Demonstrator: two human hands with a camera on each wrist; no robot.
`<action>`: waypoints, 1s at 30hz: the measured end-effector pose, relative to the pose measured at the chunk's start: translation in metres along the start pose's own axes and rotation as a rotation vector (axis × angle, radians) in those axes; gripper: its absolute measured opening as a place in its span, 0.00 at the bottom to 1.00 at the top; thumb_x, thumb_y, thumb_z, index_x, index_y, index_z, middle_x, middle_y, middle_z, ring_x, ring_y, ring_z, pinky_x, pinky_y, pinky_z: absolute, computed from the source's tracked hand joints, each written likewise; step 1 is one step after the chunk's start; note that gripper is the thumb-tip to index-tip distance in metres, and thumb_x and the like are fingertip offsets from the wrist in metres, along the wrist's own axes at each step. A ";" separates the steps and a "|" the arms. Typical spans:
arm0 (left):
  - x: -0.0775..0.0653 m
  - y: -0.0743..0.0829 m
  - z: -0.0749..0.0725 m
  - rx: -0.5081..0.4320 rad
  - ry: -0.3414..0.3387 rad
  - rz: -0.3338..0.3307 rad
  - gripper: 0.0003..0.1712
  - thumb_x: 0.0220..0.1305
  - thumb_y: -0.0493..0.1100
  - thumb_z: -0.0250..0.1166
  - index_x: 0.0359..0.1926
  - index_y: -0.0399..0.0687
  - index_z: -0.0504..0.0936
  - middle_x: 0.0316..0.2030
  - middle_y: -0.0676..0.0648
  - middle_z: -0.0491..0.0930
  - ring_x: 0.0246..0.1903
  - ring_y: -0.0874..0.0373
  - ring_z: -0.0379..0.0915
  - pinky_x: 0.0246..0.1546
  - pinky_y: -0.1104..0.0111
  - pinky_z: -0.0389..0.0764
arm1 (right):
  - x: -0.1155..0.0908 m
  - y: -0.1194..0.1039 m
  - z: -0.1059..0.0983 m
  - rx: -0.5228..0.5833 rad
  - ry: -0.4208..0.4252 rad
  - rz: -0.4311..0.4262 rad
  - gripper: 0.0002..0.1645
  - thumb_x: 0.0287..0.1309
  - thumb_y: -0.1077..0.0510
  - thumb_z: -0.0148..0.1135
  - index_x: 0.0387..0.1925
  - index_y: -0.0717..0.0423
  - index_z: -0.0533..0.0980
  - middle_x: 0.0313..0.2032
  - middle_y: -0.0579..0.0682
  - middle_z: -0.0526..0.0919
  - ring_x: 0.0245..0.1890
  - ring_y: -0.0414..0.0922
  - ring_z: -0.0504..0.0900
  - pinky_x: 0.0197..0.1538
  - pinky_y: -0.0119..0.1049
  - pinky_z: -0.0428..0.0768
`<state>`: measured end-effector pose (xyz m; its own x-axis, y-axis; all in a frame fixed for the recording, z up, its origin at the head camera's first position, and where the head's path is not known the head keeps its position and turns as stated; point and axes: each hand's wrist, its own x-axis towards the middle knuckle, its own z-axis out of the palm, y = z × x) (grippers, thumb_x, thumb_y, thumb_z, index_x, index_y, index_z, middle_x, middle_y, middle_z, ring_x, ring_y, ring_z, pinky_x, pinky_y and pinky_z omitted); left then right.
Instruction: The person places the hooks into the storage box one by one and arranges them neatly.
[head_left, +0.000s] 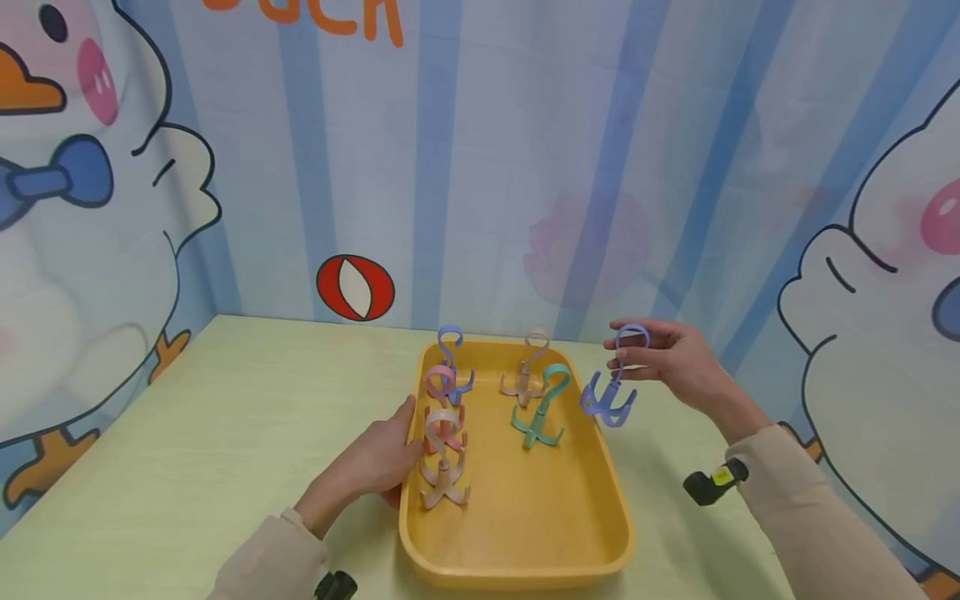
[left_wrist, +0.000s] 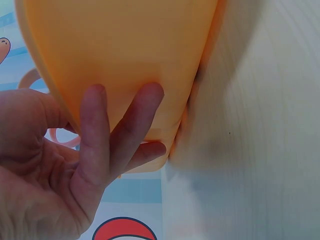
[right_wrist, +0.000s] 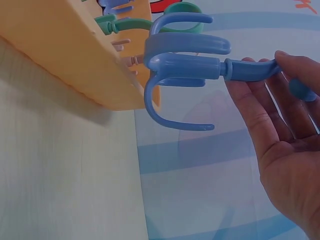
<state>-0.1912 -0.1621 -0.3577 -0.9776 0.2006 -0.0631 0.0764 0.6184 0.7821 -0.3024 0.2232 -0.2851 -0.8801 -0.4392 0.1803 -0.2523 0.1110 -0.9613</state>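
A blue-purple hanging hook point(head_left: 609, 404) with several curved prongs is pinched at its curved neck between the thumb and fingers of my right hand point(head_left: 678, 354). It hangs beside the right rim of the yellow tray point(head_left: 517, 517), prongs downward. My left hand point(head_left: 382, 454) grips the tray's left side, fingers point(left_wrist: 92, 130) against the outer wall and the thumb over the rim. Inside the tray, a blue-purple hook point(head_left: 454, 390), a pink hook point(head_left: 442, 437) and a beige hook point(head_left: 444, 490) line the left side. A green hook point(head_left: 537, 429) and another beige hook point(head_left: 522, 385) stand at the right.
The tray lies on a pale wood-grain table point(head_left: 225, 467). A blue-striped cloth backdrop point(head_left: 495, 183) with cartoon ducks rises behind the table and at both sides. Dark wrist cameras point(head_left: 705, 487) sit by both sleeves.
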 end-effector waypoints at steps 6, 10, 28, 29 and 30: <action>0.001 0.000 0.000 -0.022 -0.015 0.005 0.35 0.71 0.45 0.52 0.72 0.45 0.49 0.26 0.42 0.77 0.10 0.53 0.76 0.11 0.62 0.78 | -0.001 0.000 0.002 -0.034 -0.012 0.003 0.27 0.57 0.62 0.64 0.59 0.60 0.72 0.46 0.54 0.84 0.45 0.58 0.83 0.47 0.48 0.81; 0.000 0.000 0.000 -0.028 -0.013 0.010 0.34 0.70 0.45 0.52 0.72 0.44 0.50 0.27 0.41 0.78 0.10 0.53 0.76 0.11 0.62 0.78 | -0.002 -0.002 0.004 -0.055 -0.027 -0.002 0.27 0.58 0.62 0.63 0.59 0.60 0.72 0.46 0.54 0.84 0.44 0.56 0.84 0.49 0.49 0.80; -0.001 0.001 -0.001 0.008 -0.004 -0.003 0.39 0.69 0.43 0.51 0.74 0.43 0.43 0.24 0.43 0.77 0.09 0.54 0.75 0.11 0.63 0.78 | -0.002 -0.001 0.015 -0.021 -0.053 -0.002 0.26 0.58 0.64 0.62 0.59 0.61 0.72 0.45 0.54 0.84 0.42 0.56 0.85 0.47 0.49 0.81; -0.001 0.002 -0.001 0.003 -0.006 -0.006 0.39 0.69 0.43 0.51 0.74 0.44 0.44 0.25 0.43 0.77 0.09 0.54 0.75 0.11 0.63 0.78 | -0.002 -0.002 0.016 -0.016 -0.056 -0.001 0.26 0.58 0.64 0.62 0.59 0.61 0.72 0.45 0.54 0.84 0.42 0.55 0.85 0.47 0.49 0.81; -0.001 0.002 -0.001 0.002 -0.007 -0.006 0.39 0.69 0.43 0.51 0.74 0.44 0.44 0.25 0.43 0.77 0.09 0.54 0.75 0.11 0.63 0.78 | -0.002 -0.002 0.017 -0.010 -0.059 0.000 0.26 0.57 0.65 0.62 0.59 0.61 0.72 0.45 0.54 0.84 0.42 0.56 0.85 0.47 0.49 0.81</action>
<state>-0.1902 -0.1618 -0.3554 -0.9767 0.2019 -0.0725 0.0705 0.6214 0.7803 -0.2929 0.2088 -0.2871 -0.8550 -0.4910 0.1670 -0.2563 0.1201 -0.9591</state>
